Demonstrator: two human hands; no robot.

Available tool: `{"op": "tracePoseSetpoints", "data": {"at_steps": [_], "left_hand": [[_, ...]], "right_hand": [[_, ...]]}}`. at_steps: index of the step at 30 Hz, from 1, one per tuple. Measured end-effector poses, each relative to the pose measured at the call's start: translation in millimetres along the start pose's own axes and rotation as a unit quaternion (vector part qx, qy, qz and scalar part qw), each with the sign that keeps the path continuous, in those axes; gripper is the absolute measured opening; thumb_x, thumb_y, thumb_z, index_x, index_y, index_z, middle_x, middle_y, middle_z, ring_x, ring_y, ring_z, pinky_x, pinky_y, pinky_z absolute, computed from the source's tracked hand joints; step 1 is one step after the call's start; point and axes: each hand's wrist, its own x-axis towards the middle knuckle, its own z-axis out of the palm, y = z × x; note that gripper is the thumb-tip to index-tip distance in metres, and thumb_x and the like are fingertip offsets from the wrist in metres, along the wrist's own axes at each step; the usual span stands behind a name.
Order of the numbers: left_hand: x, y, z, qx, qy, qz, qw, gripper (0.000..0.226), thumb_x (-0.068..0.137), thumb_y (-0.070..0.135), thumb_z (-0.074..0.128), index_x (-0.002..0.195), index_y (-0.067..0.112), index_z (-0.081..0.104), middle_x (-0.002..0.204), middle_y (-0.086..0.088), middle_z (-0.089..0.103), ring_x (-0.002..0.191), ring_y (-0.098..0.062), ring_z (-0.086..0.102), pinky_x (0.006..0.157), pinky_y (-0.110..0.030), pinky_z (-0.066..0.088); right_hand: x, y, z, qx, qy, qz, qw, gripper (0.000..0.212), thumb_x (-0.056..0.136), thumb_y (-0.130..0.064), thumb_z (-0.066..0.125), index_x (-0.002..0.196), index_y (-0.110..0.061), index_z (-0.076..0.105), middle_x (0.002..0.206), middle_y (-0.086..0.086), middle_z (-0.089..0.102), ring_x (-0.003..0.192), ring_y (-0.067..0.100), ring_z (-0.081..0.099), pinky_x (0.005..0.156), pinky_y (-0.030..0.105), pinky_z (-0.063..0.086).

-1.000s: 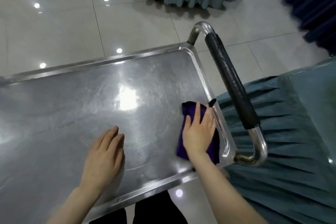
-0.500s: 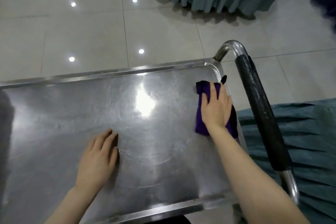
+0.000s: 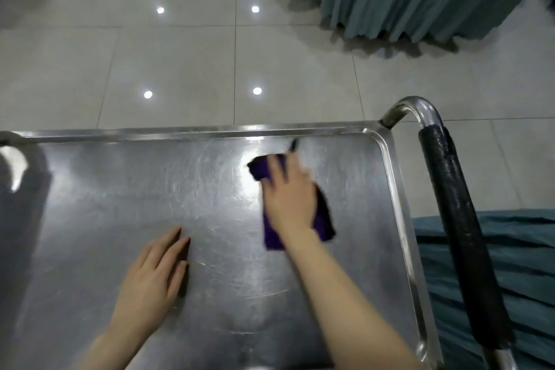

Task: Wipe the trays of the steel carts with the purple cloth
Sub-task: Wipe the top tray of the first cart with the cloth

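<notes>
One tray (image 3: 120, 204) is being wiped: the cloth (image 3: 271, 237) is pressed flat on its far right part under the right hand (image 3: 288, 201), fingers straight. The left hand (image 3: 150, 285) is laid flat, holding nothing. Next, strokes toward the left side seem called for.

Scuffed steel, soft cloth, glossy tile
Under the right grip (image 3: 289, 202) lies a matt purple cloth (image 3: 271, 238) on a tray (image 3: 126, 207) of scratched, shiny steel; right of it a rough black-wrapped handle (image 3: 452, 213), beyond it glossy floor tiles (image 3: 180, 54).
</notes>
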Motion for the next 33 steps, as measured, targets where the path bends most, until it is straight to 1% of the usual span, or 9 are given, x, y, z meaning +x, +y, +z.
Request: {"op": "tracePoseSetpoints", "data": {"at_steps": [3, 5, 9, 13, 17, 21, 27, 29, 33], "left_hand": [[-1, -10, -1, 0.011, -0.009, 0.002, 1.0, 0.066, 0.099, 0.049, 0.019, 0.127, 0.007, 0.061, 0.141, -0.01, 0.051, 0.117, -0.035, 0.055, 0.097, -0.047, 0.046], [0, -13, -2, 0.007, -0.015, 0.002, 1.0, 0.067, 0.099, 0.052, 0.018, 0.13, 0.009, 0.059, 0.143, -0.008, 0.049, 0.121, -0.034, 0.053, 0.1, -0.048, 0.045], [-2, -6, 2, -0.002, -0.017, -0.023, 1.0, 0.069, 0.098, 0.055, 0.019, 0.129, 0.009, 0.06, 0.144, -0.007, 0.048, 0.125, -0.031, 0.049, 0.106, -0.039, 0.036], [-1, -1, 0, -0.009, -0.019, -0.038, 0.999, 0.069, 0.098, 0.055, 0.017, 0.127, 0.011, 0.061, 0.144, -0.004, 0.049, 0.125, -0.028, 0.049, 0.105, -0.036, 0.036], [0, -1, -2, -0.006, -0.019, -0.023, 1.0, 0.067, 0.099, 0.052, 0.018, 0.127, 0.011, 0.061, 0.142, -0.006, 0.051, 0.123, -0.029, 0.052, 0.104, -0.034, 0.036], [0, -3, 0, -0.022, -0.003, -0.034, 0.999, 0.064, 0.1, 0.049, 0.02, 0.124, 0.01, 0.063, 0.139, -0.007, 0.053, 0.12, -0.03, 0.055, 0.103, -0.033, 0.033], [-3, -11, 4, -0.051, 0.002, -0.013, 0.999, 0.058, 0.1, 0.044, 0.024, 0.126, 0.01, 0.063, 0.142, -0.007, 0.051, 0.124, -0.029, 0.054, 0.102, -0.035, 0.036], [-6, -14, 4, -0.058, 0.005, 0.001, 0.998, 0.055, 0.101, 0.041, 0.026, 0.125, 0.009, 0.063, 0.142, -0.009, 0.05, 0.126, -0.028, 0.052, 0.102, -0.034, 0.035], [-17, -29, 1, -0.053, 0.022, -0.012, 0.998, 0.049, 0.095, 0.034, 0.038, 0.127, 0.006, 0.061, 0.144, -0.013, 0.047, 0.128, -0.032, 0.049, 0.106, -0.038, 0.035]], "right_hand": [[24, 90, -36, -0.022, 0.058, 0.17, 0.983, 0.054, 0.099, -0.042, 0.042, 0.15, -0.024, 0.036, 0.158, 0.014, 0.026, 0.139, 0.035, 0.032, 0.112, 0.046, 0.029], [30, 119, -49, -0.04, 0.076, 0.205, 0.975, 0.055, 0.1, -0.041, 0.04, 0.151, -0.022, 0.03, 0.157, 0.013, 0.026, 0.142, 0.033, 0.028, 0.115, 0.048, 0.027], [42, 60, -29, 0.002, 0.096, 0.282, 0.954, 0.055, 0.1, -0.033, 0.043, 0.151, -0.015, 0.033, 0.156, 0.018, 0.026, 0.139, 0.037, 0.032, 0.111, 0.046, 0.029], [40, -60, 13, 0.015, 0.003, 0.03, 0.999, 0.054, 0.098, -0.034, 0.046, 0.149, -0.018, 0.037, 0.157, 0.016, 0.027, 0.131, 0.034, 0.04, 0.105, 0.041, 0.033], [30, -86, 30, -0.002, -0.078, -0.16, 0.984, 0.054, 0.102, -0.038, 0.038, 0.152, -0.022, 0.026, 0.159, 0.012, 0.024, 0.147, 0.026, 0.019, 0.119, 0.04, 0.013], [52, -1, 1, -0.016, 0.007, 0.011, 1.0, 0.055, 0.1, -0.039, 0.041, 0.151, -0.023, 0.033, 0.16, 0.013, 0.019, 0.142, 0.032, 0.026, 0.114, 0.042, 0.022], [68, 104, -43, -0.016, 0.089, 0.244, 0.965, 0.057, 0.102, -0.035, 0.04, 0.153, -0.014, 0.026, 0.158, 0.02, 0.019, 0.142, 0.039, 0.024, 0.116, 0.048, 0.023], [73, 69, -30, -0.011, 0.084, 0.221, 0.972, 0.057, 0.101, -0.03, 0.044, 0.152, -0.009, 0.029, 0.156, 0.025, 0.02, 0.142, 0.041, 0.024, 0.115, 0.047, 0.021], [64, -65, 20, 0.002, 0.006, 0.019, 1.0, 0.057, 0.098, -0.032, 0.045, 0.151, -0.015, 0.033, 0.16, 0.023, 0.01, 0.142, 0.035, 0.024, 0.113, 0.038, 0.019]]}}
